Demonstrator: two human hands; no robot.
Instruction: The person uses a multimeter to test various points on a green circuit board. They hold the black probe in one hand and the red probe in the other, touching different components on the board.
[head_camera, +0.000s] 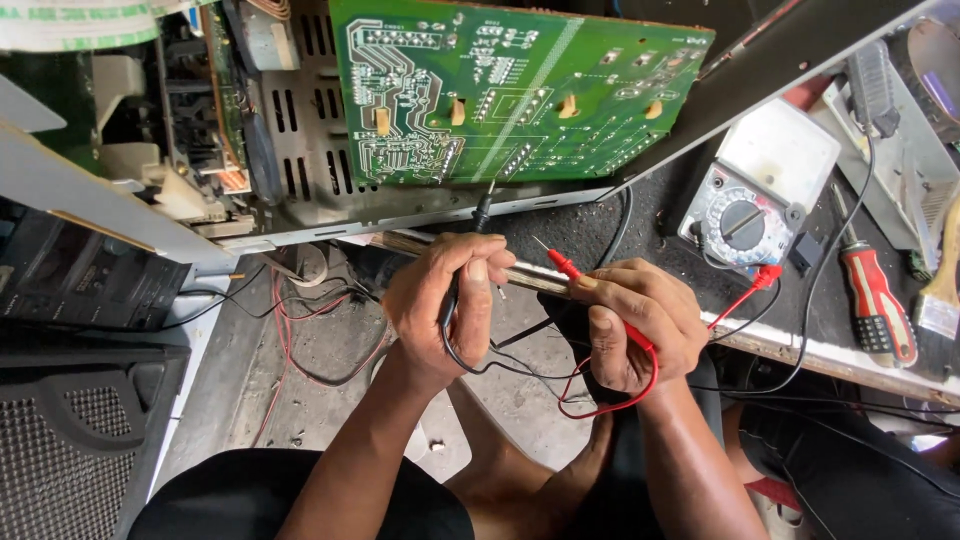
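Two probes in hand: my left hand (445, 300) grips the black probe (480, 222), tip touching the green board (500, 90) above it; my right hand (640, 325) grips the red probe (562, 265). Meter (745, 215) lies beyond my right hand.

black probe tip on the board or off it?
On, it seems: the black probe, in the left hand, has its tip on the green circuit board's lower edge.

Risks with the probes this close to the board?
1. The black probe in the left hand has its tip at the green circuit board among dense solder points; a slip could bridge two.
2. The red probe in the right hand points bare-tipped toward the left hand.
3. Loose leads could tug the multimeter.
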